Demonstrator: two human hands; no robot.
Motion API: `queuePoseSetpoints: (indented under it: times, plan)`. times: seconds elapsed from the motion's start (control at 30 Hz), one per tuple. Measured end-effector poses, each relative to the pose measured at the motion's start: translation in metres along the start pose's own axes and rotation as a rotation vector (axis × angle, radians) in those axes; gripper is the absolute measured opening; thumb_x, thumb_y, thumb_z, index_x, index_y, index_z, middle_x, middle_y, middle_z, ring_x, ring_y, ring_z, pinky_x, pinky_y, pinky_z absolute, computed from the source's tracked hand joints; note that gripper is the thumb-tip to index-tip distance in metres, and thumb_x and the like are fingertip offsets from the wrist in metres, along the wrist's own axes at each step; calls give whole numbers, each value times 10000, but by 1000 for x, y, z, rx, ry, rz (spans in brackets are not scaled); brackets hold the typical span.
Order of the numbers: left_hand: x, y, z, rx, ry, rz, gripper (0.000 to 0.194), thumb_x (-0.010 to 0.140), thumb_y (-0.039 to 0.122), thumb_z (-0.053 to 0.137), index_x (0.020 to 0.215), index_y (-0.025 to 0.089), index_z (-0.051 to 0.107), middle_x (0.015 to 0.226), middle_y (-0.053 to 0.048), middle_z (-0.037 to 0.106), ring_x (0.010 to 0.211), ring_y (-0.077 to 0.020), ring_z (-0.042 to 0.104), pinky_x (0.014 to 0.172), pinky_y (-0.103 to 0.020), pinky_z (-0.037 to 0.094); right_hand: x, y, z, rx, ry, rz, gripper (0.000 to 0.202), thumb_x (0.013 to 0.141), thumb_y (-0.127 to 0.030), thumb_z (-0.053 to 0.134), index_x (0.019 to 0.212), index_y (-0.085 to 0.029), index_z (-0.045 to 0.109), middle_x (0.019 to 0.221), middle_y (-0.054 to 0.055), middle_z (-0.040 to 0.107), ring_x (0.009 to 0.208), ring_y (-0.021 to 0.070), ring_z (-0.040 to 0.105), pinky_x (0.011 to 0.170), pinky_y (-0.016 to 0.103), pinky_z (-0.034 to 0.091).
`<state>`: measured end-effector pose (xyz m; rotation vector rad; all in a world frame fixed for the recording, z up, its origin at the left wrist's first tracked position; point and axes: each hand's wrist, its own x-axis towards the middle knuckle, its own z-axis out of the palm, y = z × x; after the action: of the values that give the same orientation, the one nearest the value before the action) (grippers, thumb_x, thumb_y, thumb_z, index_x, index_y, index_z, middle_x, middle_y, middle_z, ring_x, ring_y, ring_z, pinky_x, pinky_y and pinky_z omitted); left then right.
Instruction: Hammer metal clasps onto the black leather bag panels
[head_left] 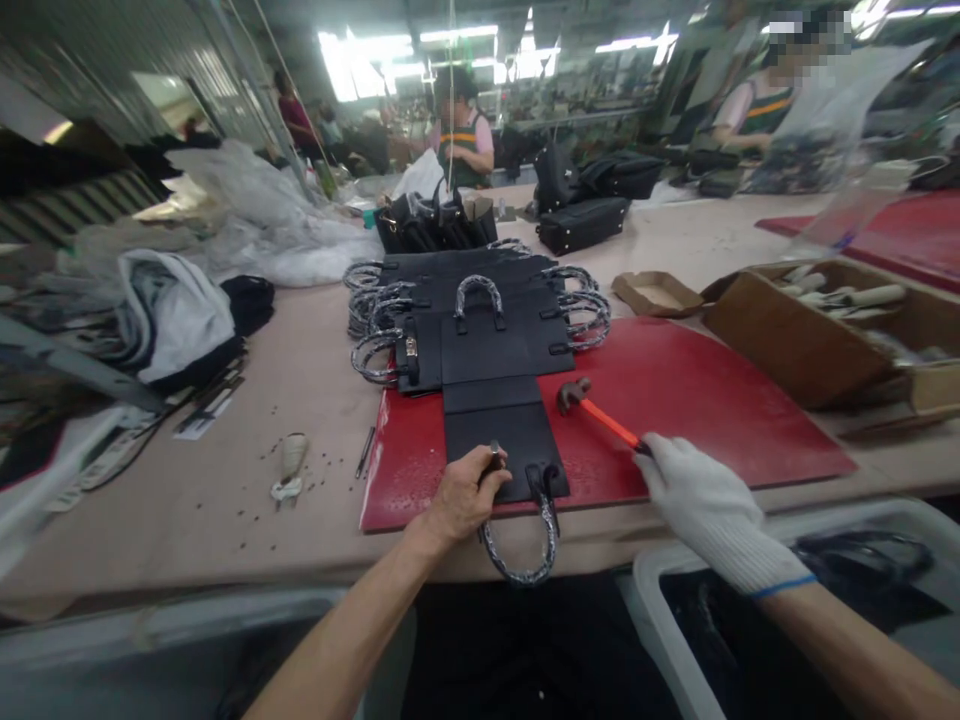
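While a hammer (611, 423) is being gripped by the right hand (701, 500), a metal tool (494, 456) is being pinched by the left hand (466, 492) over a black panel (502, 418).

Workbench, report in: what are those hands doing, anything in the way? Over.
Left hand pinching metal piece over black panel. Gloved right hand gripping hammer. Left hand covers part of panel, red board beneath.
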<state>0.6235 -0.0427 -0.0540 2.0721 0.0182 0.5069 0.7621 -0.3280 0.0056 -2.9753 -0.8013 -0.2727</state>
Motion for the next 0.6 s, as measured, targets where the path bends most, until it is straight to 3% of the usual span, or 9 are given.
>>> queuePoseSetpoints:
  times: [0.07, 0.13, 0.2, 0.3, 0.43, 0.6]
  plan:
    - [0, -1, -2, 5, -15, 11, 146, 947, 205, 603, 1085, 209, 649, 968, -37, 725, 896, -176, 694, 839, -285, 537, 1, -17, 15, 92, 112, -99, 384, 994, -373, 462, 1190, -120, 674, 1150, 199, 697, 980, 333, 671, 808, 437, 505]
    - [0, 0, -4, 20, -15, 23, 144, 938, 178, 607, 1070, 209, 655, 954, -30, 723, 879, -168, 694, 825, -273, 542, 2, -41, 25, 263, 167, -217, 444, 980, -421, 526, 1278, -119, 656, 1283, 200, 665, 1154, 348, 626, 988, 489, 492]
    - [1, 1, -6, 45, -1, 42, 135, 933, 152, 609, 1044, 207, 662, 929, -22, 719, 854, -158, 692, 801, -256, 544, 3, -66, 32, 402, 132, -326, 486, 952, -436, 588, 1336, -144, 642, 1378, 178, 633, 1271, 343, 575, 1132, 536, 411]
    - [1, 3, -7, 87, 21, 104, 132, 934, 123, 619, 1024, 202, 674, 912, -21, 724, 838, -147, 700, 775, -231, 551, 5, -92, 40, 447, 36, -392, 541, 902, -375, 634, 1395, -151, 631, 1479, 176, 585, 1388, 371, 497, 1228, 623, 273]
    - [-6, 3, -5, 85, 33, 242, 131, 951, 122, 629, 1031, 200, 698, 964, -41, 762, 905, -157, 741, 836, -237, 592, 5, -99, 45, 439, -2, -377, 600, 880, -324, 637, 1447, -130, 603, 1525, 180, 557, 1455, 395, 430, 1250, 638, 238]
    - [-14, 3, -3, 106, 213, 30, 136, 931, 126, 675, 1035, 202, 716, 963, -30, 797, 885, -168, 775, 823, -247, 631, 6, -96, 45, 441, -12, -368, 618, 872, -355, 663, 1451, -147, 598, 1530, 152, 560, 1459, 398, 427, 1254, 637, 240]
